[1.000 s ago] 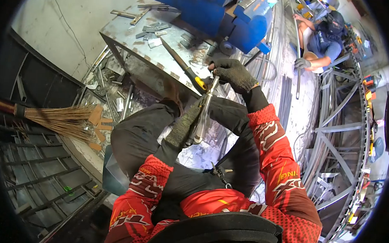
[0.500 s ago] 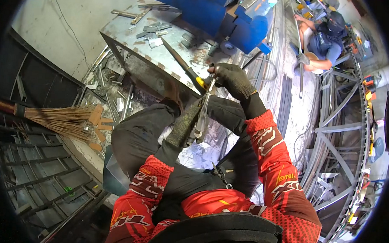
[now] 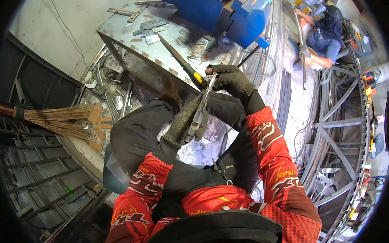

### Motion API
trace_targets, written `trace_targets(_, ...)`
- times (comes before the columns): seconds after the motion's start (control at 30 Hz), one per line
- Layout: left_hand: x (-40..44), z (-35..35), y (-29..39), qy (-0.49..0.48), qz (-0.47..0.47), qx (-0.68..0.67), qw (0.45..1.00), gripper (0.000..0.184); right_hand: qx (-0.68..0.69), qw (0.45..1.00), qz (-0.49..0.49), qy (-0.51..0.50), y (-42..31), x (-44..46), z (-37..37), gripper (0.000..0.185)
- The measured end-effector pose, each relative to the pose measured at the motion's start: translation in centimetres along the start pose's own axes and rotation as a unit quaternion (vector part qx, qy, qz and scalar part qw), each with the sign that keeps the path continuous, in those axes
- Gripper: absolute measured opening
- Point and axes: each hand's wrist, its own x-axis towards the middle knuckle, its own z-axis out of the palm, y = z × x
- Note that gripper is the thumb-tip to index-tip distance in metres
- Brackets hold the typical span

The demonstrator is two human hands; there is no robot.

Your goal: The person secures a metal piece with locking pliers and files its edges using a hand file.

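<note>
A shiny metal tool [image 3: 200,113], long and narrow, lies slanted between my two gloved hands above my lap. My left hand [image 3: 187,119] is wrapped round its lower part. The fingers of my right hand [image 3: 233,80] pinch its upper end; the glove leaves a fingertip bare. Right beside that end is the yellow and black handle of a file-like tool [image 3: 179,59], whose long dark blade rests on the metal table [image 3: 133,44]. Exactly what kind of tool I hold is too small to tell.
Small metal pieces [image 3: 152,36] and blue metal parts [image 3: 245,22] lie on the table. A broom [image 3: 57,120] is at the left. Metal frames [image 3: 340,125] stand at the right. Another person [image 3: 324,34] sits at the upper right, holding a long bar [image 3: 303,61].
The metal tool has turned slightly in my hands, its lower end shifting a little left. The other person's bar and gloved hand have moved a little. The view has shifted slightly.
</note>
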Motion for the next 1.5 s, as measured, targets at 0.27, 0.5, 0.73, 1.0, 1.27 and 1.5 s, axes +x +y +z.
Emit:
trace_targets(0.27,-0.2,3.0,1.2,0.061,-0.044,-0.012,0.997,0.037,-0.195,0.98,-0.035,0.004,-0.7,-0.2,-0.4,0.052)
trace_targets(0.5,-0.4,4.3,0.7,0.102,-0.02,-0.001,0.995,0.041,-0.211,0.977,-0.006,-0.004,-1.3,0.1,0.0,0.049)
trace_targets(0.73,0.1,0.8,-1.8,0.201,-0.003,0.057,0.978,0.047,-0.292,0.954,-0.038,0.052,-1.9,-0.4,1.1,0.033)
trace_targets(1.0,-0.2,1.9,-0.6,0.107,-0.061,0.108,0.987,0.073,-0.435,0.892,-0.094,0.078,0.0,0.2,-0.2,0.036)
trace_targets(1.27,0.3,4.7,-1.3,0.12,-0.111,0.226,0.96,0.07,-0.498,0.857,-0.105,0.081,-0.4,-0.9,0.0,0.029)
trace_targets(1.5,-0.1,2.3,-2.1,0.151,-0.136,0.115,0.972,0.064,-0.407,0.9,-0.118,0.102,-1.0,-1.2,0.3,0.036)
